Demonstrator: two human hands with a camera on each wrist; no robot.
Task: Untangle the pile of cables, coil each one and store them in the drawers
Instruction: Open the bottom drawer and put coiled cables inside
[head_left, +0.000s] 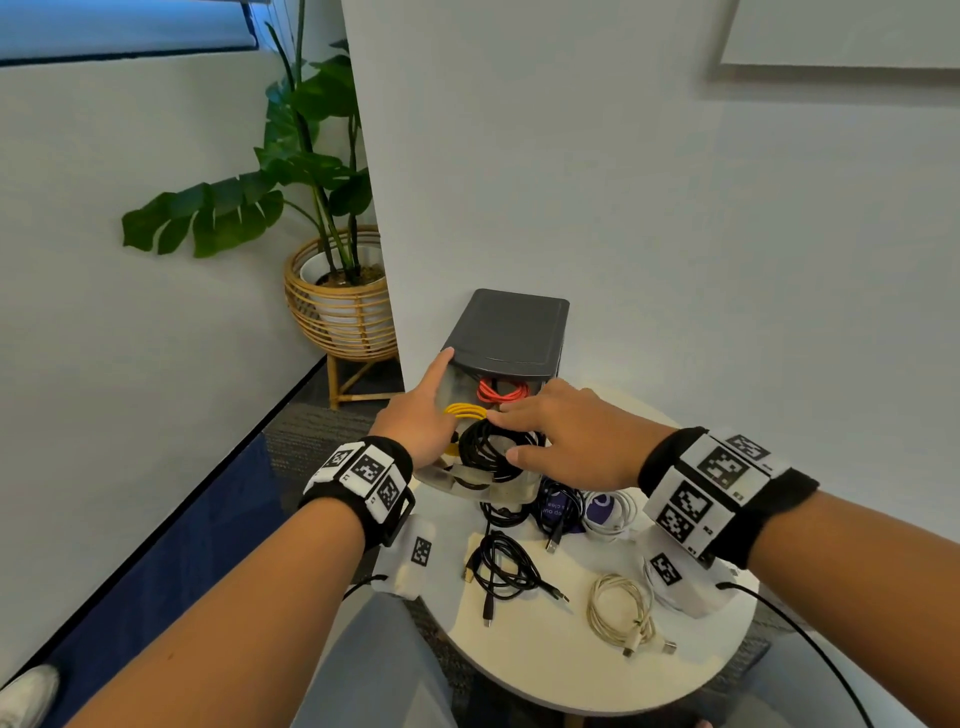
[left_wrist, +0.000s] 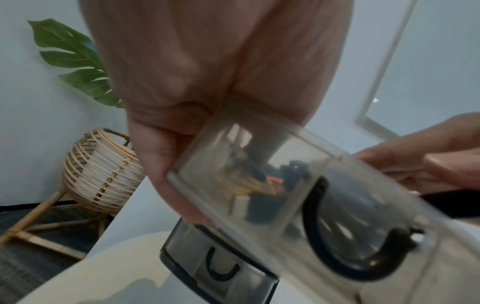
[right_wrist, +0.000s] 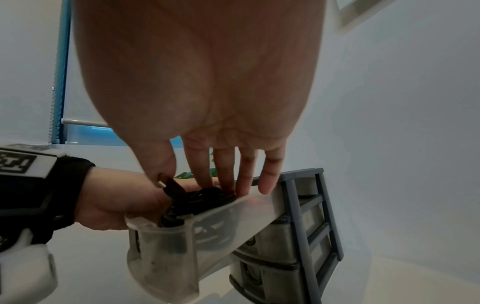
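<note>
The top clear plastic drawer (head_left: 485, 480) of the small dark grey drawer cabinet (head_left: 506, 327) is pulled far out over the round white table (head_left: 571, 670), and in it lie a red coiled cable (head_left: 501, 391), a yellow coiled cable (head_left: 465, 411) and, nearest the front, a black coiled cable (head_left: 488, 447). The right hand (head_left: 566, 434) has its fingers spread and nearly straight, and their tips press down on the black coil. The left hand (head_left: 423, 418) rests on the left wall of the drawer with the index finger stretched to the cabinet top; in the left wrist view its thumb lies against the drawer's front corner. I judge the black cable as light and soft but springy, so the coil wants to open again and rise over the rim. It is better to press it flat in the middle of the loops, not at the plug ends. The drawer is thin, light plastic, hangs tilted, and could slip out, so it needs support at the side or under the front. On the table wait a loose black cable (head_left: 501, 569), a beige coiled cable (head_left: 621, 610), a white coiled cable (head_left: 610, 512) and another dark cable (head_left: 558, 512).
</note>
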